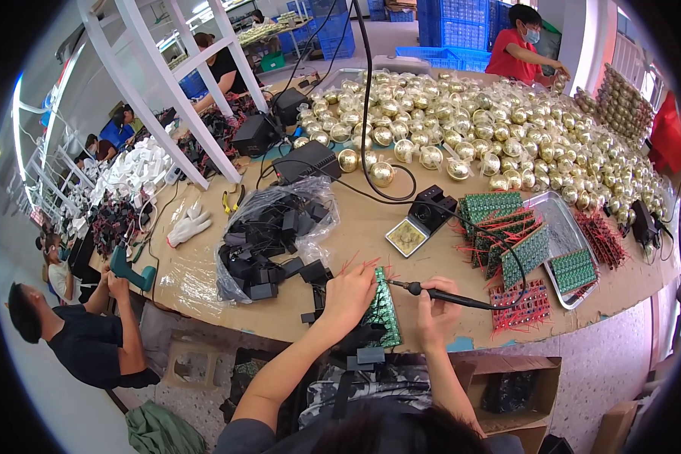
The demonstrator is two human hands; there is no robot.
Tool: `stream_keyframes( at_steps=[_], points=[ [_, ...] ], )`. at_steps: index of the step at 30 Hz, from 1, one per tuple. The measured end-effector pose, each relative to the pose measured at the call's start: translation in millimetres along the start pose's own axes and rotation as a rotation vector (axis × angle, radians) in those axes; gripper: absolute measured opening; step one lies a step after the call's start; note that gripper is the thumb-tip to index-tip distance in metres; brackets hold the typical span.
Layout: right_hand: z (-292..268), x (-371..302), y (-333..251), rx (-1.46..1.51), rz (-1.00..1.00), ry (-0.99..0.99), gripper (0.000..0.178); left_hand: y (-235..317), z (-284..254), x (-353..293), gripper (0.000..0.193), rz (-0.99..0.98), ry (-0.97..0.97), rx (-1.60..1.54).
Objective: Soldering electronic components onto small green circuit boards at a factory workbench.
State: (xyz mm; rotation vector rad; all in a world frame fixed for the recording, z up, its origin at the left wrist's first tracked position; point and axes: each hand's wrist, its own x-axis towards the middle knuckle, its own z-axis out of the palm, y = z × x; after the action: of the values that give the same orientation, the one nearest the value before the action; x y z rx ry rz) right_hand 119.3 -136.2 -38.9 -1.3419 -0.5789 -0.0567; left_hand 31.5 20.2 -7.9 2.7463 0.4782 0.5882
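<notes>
My right hand (437, 316) grips a soldering iron (461, 300) like a pen, its tip pointing left at the upper part of a narrow green circuit board (387, 314). My left hand (348, 296) is closed at that board's upper left edge, fingers bent, with thin red wires (349, 266) sticking out past them. What exactly the fingertips pinch is partly hidden. Small black boxes (370, 356) lie at the board's lower end. Beyond the iron stands a black soldering iron stand (433, 206) with a tip-cleaning tray (406, 237).
Left of my hands, a clear plastic bag (321, 203) spills black boxes (259, 268). Stacked green boards (493, 204) and a metal tray (572, 300) are at right. Gold balls (424, 113) cover the far table. A white glove (190, 225) lies at left. Co-workers sit around, one holding a teal tool (132, 270).
</notes>
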Motion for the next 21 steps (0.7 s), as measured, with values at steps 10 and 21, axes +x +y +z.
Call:
stream_keyframes(
  at_steps=[10, 21],
  points=[
    [1.2, 1.2, -3.3, -0.066, 0.023, -0.028, 0.016, 0.5, 0.5, -0.9, 0.016, -0.010, -0.023, 0.012],
    [5.3, 3.7, 4.4, -0.090, -0.075, 0.045, 0.014, -0.2, 0.9, -1.1, 0.013, 0.022, -0.014, 0.008]
  ],
)
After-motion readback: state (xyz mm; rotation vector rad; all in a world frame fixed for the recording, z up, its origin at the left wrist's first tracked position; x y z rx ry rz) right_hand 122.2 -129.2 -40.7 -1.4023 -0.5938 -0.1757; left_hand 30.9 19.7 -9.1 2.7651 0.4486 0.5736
